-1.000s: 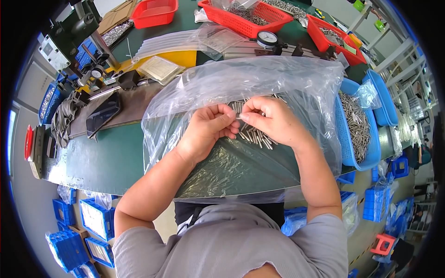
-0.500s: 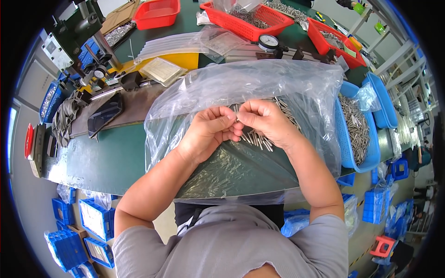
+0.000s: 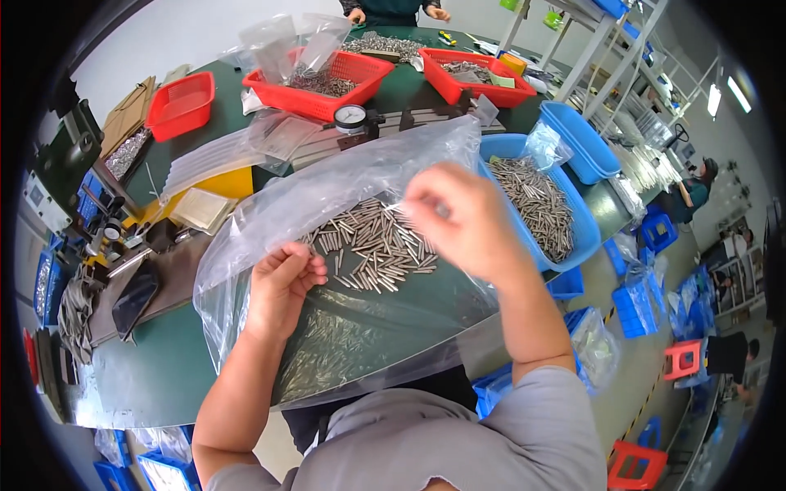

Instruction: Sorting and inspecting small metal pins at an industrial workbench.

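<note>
Many small metal pins [image 3: 381,245] lie in a loose heap on a clear plastic bag [image 3: 327,344] spread over the green table. My left hand [image 3: 282,282] is at the heap's left edge, thumb and fingers pinched together; whatever they hold is hidden. Above the heap's right side, my right hand [image 3: 467,217] is raised and blurred by motion. Its fingers are curled in, with a small greyish spot between them that I cannot make out. To its right stands a blue basket [image 3: 588,237] full of similar metal pins.
Behind the bag are a dial gauge [image 3: 350,119], a red basket [image 3: 270,90] of metal parts and another red basket [image 3: 524,92]. A red tray [image 3: 182,106] stands far left. A second blue basket [image 3: 602,159] sits at right. Across the table, a person's hands [image 3: 438,13] show.
My hands have come apart from where they met over the heap. The right one is now nearer the blue basket, and more pins show. The whole view has turned right.
</note>
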{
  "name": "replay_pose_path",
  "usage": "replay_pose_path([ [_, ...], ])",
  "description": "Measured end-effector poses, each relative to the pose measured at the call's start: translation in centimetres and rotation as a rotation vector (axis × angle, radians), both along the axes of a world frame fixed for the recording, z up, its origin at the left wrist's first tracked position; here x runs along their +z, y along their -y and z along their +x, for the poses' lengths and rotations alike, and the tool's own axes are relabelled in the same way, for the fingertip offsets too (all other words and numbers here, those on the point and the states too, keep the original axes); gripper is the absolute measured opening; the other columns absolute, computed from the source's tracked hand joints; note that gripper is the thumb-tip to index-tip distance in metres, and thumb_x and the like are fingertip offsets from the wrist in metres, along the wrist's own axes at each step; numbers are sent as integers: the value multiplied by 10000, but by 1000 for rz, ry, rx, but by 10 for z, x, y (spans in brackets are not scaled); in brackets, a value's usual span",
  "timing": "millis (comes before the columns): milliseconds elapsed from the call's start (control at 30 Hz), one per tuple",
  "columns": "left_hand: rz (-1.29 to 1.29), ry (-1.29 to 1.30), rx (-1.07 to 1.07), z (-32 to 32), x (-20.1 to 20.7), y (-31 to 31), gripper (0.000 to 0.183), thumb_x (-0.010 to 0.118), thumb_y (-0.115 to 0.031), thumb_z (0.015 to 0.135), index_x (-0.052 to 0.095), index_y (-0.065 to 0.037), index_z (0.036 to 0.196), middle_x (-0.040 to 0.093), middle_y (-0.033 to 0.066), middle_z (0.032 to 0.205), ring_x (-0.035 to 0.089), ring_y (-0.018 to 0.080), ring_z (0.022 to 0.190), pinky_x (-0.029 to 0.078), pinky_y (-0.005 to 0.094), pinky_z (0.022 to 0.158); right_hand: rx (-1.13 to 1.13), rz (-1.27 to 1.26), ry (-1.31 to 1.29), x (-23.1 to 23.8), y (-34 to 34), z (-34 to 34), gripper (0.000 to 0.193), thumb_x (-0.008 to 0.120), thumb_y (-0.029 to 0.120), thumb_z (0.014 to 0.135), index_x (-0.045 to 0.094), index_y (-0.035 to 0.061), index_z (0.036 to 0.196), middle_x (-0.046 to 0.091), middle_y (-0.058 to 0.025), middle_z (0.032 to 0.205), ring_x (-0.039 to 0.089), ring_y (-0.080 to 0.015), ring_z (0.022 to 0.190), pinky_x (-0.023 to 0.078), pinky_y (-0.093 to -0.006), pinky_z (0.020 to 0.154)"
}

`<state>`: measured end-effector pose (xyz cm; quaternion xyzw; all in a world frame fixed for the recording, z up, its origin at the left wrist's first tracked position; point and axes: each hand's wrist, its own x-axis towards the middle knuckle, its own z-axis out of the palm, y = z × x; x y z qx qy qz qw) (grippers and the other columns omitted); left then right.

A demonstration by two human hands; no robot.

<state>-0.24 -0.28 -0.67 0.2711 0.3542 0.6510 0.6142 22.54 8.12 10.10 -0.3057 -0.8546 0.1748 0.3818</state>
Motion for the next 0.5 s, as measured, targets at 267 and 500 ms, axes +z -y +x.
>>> replay_pose_path([
  [267, -27, 8, 37, -2, 4, -7, 91, 574, -106, 871, 586, -17, 889, 626, 102, 826, 610, 182, 739, 508, 298, 698, -547, 149, 483, -4, -93, 140, 116, 610, 104, 768, 611, 64, 876, 630, -120, 898, 604, -302, 848, 470, -376, 747],
  [500, 4, -12, 91, -4, 0, -7, 99, 536, -100, 885, 589, -20, 913, 621, 112, 857, 604, 190, 768, 495, 305, 710, -612, 222, 305, 4, -46, 83, 123, 578, 80, 819, 613, 52, 934, 612, -98, 935, 598, -281, 812, 470, -354, 716],
])
